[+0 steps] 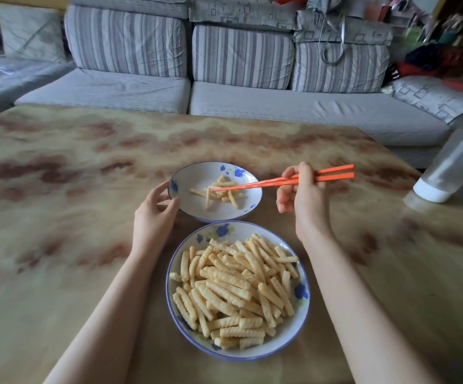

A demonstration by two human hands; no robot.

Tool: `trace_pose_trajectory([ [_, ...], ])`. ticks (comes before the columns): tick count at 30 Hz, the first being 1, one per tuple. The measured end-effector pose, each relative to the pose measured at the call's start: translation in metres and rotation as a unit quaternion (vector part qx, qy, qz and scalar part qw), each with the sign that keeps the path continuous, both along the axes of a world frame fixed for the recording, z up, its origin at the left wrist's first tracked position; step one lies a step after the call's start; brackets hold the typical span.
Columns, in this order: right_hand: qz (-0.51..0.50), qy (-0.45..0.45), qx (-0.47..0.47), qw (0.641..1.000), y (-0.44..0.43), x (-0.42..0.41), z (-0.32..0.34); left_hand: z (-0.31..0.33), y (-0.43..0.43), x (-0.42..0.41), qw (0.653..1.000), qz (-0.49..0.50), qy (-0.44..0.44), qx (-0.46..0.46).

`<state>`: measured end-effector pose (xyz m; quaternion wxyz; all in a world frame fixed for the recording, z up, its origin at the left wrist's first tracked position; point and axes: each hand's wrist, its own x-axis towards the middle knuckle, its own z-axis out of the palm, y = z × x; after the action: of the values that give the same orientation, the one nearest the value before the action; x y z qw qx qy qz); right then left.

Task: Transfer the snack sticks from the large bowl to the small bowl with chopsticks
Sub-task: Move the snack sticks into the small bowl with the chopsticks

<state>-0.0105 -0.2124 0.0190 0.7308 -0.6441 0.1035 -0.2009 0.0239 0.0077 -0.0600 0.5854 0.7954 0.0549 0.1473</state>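
Tabletop edges: the far edge of the marbled beige-and-brown tabletop point(58, 217) is seen running just in front of a grey striped fabric sofa point(252, 106). A clear plastic bottle with a white end point(452, 164) is placed near the right edge.
Open room: broad tabletop surface is seen to the left, right and far side of both bowls, and the bottle is kept well apart from them.
Bowls: a small white ceramic bowl with blue flowers point(197, 177) is set beyond a large white ceramic bowl with a blue rim point(290, 332). Their rims are just beside each other; contact cannot be told.
Snack sticks: pale yellow, ridged, short snack sticks point(235, 289) are heaped criss-cross in the large bowl. A few are scattered in the small bowl.
Left hand: the small bowl's left rim is gripped by the left hand point(155, 214), thumb and fingers curled round it.
Right hand: orange plastic chopsticks point(263, 184) are pinched by the right hand point(305, 195), raised to the right of the small bowl.
Chopstick tips: they are held close together over the small bowl, above its sticks. Whether one stick is pinched cannot be told.
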Motion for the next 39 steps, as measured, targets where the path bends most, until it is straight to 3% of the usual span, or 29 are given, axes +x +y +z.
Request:
trace_pose_trajectory([
  [4, 0.020, -0.016, -0.016, 1.000, -0.014, -0.016, 0.006, 0.000, 0.000, -0.001, 1.000, 0.001, -0.001, -0.002],
  [11, 0.142, -0.001, -0.087, 0.986, -0.036, -0.050, 0.026, 0.001, 0.000, -0.001, 1.000, 0.001, -0.001, -0.003],
  [20, 0.168, 0.027, -0.122, 0.978, -0.037, -0.057, 0.031, 0.003, -0.001, -0.003, 1.000, 0.003, -0.001, -0.006],
  [26, 0.130, 0.030, -0.078, 0.988, -0.037, -0.055, 0.024, 0.002, 0.000, -0.002, 1.000, 0.003, -0.001, -0.001],
  [34, 0.031, -0.038, 0.055, 0.997, -0.031, -0.038, 0.022, 0.002, -0.001, -0.001, 1.000, 0.003, -0.003, 0.000],
  [39, -0.014, -0.024, 0.017, 0.999, -0.017, -0.014, 0.009, 0.002, -0.001, -0.001, 1.000, 0.004, -0.003, 0.006],
])
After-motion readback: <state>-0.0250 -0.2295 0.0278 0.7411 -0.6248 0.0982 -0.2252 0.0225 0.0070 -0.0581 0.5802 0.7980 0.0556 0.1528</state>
